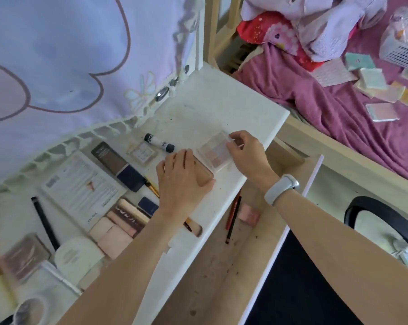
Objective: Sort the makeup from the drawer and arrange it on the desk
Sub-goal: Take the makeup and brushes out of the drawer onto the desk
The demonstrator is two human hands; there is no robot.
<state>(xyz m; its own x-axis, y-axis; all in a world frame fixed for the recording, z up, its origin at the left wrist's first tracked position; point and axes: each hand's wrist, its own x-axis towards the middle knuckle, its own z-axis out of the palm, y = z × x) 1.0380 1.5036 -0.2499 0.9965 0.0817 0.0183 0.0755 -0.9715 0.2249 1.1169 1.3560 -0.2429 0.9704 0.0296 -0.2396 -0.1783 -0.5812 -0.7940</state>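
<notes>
While my left hand (184, 177) lies flat, fingers straight, on a tan compact (204, 175) near the white desk's (212, 106) front edge, my right hand (245, 152) pinches the corner of a clear-lidded palette (213, 152) of pale pink squares just beside it. Labels are mostly blurred: a black-and-white tube (159, 142) carries unreadable print, and a white card (81, 188) shows small text I cannot make out. Red pencils (232, 214) and a pink box (249, 214) lie in the open drawer (221, 277).
</notes>
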